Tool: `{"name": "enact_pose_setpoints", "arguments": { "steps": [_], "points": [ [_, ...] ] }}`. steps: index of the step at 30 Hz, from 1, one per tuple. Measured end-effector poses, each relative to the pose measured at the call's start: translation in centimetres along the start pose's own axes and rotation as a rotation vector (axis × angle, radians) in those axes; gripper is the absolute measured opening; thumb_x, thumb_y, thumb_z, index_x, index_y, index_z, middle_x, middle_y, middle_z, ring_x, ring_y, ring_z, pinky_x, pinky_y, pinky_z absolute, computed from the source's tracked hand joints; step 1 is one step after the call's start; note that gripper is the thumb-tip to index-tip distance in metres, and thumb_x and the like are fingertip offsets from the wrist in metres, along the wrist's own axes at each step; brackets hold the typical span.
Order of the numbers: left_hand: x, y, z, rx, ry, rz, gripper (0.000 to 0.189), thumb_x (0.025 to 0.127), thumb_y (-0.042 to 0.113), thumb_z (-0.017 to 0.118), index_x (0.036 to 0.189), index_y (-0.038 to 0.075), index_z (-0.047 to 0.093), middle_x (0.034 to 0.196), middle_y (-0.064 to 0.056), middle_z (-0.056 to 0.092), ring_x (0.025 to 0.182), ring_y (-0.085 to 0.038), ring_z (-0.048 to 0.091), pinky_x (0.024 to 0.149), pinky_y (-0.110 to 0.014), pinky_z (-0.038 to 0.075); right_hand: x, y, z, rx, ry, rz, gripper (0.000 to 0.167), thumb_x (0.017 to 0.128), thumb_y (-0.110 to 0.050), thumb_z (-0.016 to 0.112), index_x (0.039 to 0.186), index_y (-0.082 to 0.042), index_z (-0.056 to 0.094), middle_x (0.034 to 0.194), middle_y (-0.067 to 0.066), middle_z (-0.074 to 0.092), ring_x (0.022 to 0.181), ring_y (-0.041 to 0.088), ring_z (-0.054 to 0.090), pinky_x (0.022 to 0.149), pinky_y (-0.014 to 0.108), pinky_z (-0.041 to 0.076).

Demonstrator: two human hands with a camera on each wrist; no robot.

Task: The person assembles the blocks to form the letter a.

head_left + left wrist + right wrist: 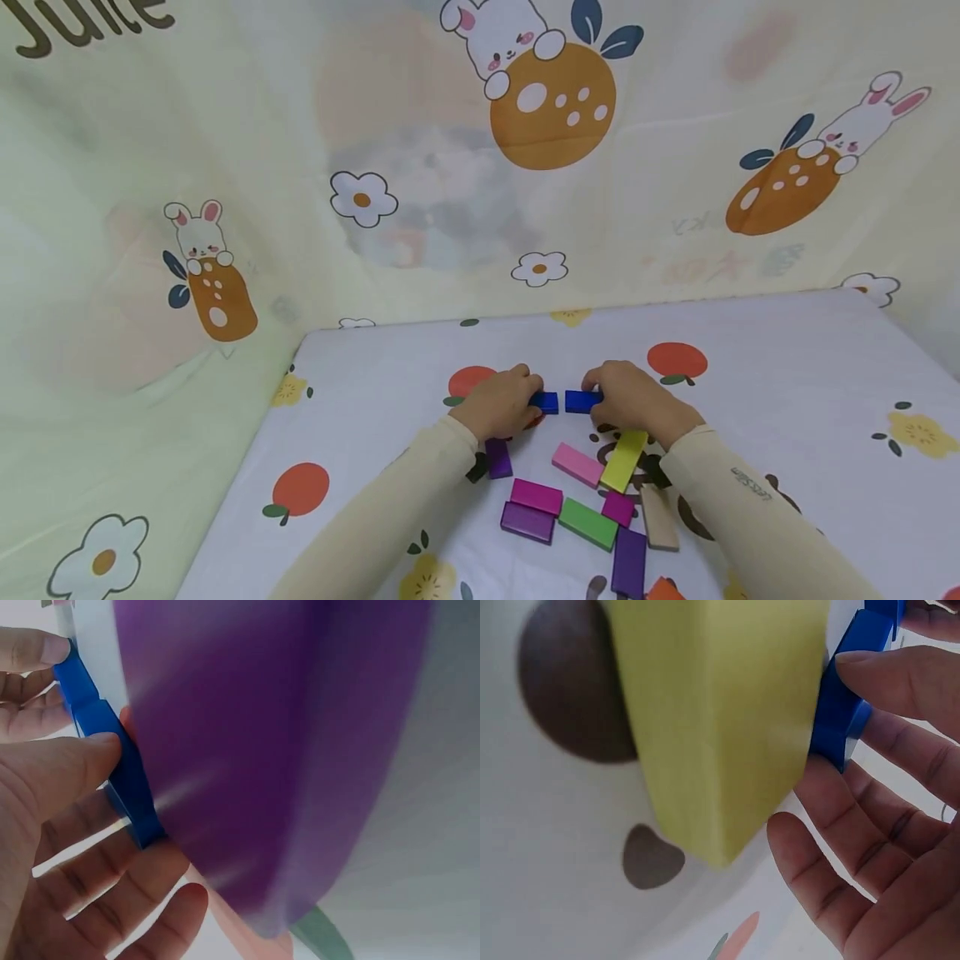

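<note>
My left hand (501,403) pinches a blue block (548,403) between thumb and fingers, close over the cloth. Opposite it, my right hand (641,402) grips a second blue block (581,402). In the head view the two blocks lie end to end in a line, a narrow gap between them. The left wrist view shows my thumb pressed on one face of its blue block (129,776), with fingers behind. A purple block (498,458) stands near my left wrist. Just in front of my right hand is a yellow block (624,461), large in the right wrist view.
Nearer me lie a pink block (576,464), magenta blocks (536,497), a purple block (527,522), a green block (588,523), a beige block (660,518) and an orange block (663,590). A printed cloth (360,375) covers the table; a patterned curtain (420,100) hangs behind.
</note>
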State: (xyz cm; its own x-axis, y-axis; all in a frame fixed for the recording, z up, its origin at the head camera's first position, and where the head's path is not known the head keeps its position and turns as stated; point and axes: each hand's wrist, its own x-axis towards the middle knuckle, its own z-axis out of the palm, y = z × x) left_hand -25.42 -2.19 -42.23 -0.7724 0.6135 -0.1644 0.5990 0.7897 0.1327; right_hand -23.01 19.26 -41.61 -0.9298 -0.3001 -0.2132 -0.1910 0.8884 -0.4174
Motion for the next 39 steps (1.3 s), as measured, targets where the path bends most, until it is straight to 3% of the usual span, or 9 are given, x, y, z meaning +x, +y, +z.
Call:
{"name": "enact_pose_setpoints", "arguments": {
  "steps": [10,17,27,33,39],
  "points": [
    [1.5,-0.7,-0.7,-0.080,-0.005,-0.065,0.029,0.103,0.024,0.067,0.129,0.011,0.068,0.108,-0.004,0.061,0.086,-0.014,0.058,0.075,-0.022,0.049,1.2,0.6,-0.6,0.054,0.006,0.077,0.035,0.089,-0.010,0.074,0.124,-0.003,0.072,0.113,0.016,0.068,0.101,0.031,0.059,0.092,0.049,0.055],
    [2.9,-0.7,-1.0,-0.053,-0.014,-0.113,0.029,0.103,0.025,0.066,0.130,0.013,0.067,0.110,-0.004,0.061,0.088,-0.015,0.058,0.082,-0.026,0.051,2.3,0.5,-1.0,0.063,0.022,0.090,0.031,0.092,-0.011,0.074,0.122,0.000,0.072,0.112,0.018,0.067,0.099,0.032,0.058,0.092,0.051,0.054],
    [4.6,-1.0,-1.0,-0.023,0.036,-0.171,0.026,0.103,0.022,0.066,0.127,0.012,0.068,0.110,-0.004,0.064,0.090,-0.015,0.058,0.085,-0.026,0.052,4.3,1.3,-1.3,0.022,0.077,0.065,0.035,0.091,0.000,0.065,0.125,0.005,0.070,0.130,0.027,0.064,0.120,0.042,0.057,0.108,0.059,0.044],
    [5.4,-1.7,-1.0,-0.011,0.047,-0.203,0.019,0.103,0.018,0.065,0.120,0.012,0.068,0.104,-0.003,0.063,0.089,-0.016,0.056,0.082,-0.026,0.050,5.8,1.6,-1.2,0.059,0.083,0.109,0.037,0.093,-0.001,0.063,0.130,0.005,0.068,0.137,0.028,0.060,0.126,0.044,0.053,0.111,0.061,0.041],
    [5.8,-1.9,-1.1,-0.001,0.055,-0.209,0.021,0.103,0.016,0.065,0.124,0.012,0.068,0.106,-0.004,0.065,0.089,-0.015,0.055,0.083,-0.026,0.050,6.6,1.8,-1.4,0.072,0.085,0.133,0.040,0.094,-0.002,0.063,0.134,0.002,0.067,0.144,0.029,0.055,0.132,0.046,0.048,0.114,0.063,0.036]
  ]
}}
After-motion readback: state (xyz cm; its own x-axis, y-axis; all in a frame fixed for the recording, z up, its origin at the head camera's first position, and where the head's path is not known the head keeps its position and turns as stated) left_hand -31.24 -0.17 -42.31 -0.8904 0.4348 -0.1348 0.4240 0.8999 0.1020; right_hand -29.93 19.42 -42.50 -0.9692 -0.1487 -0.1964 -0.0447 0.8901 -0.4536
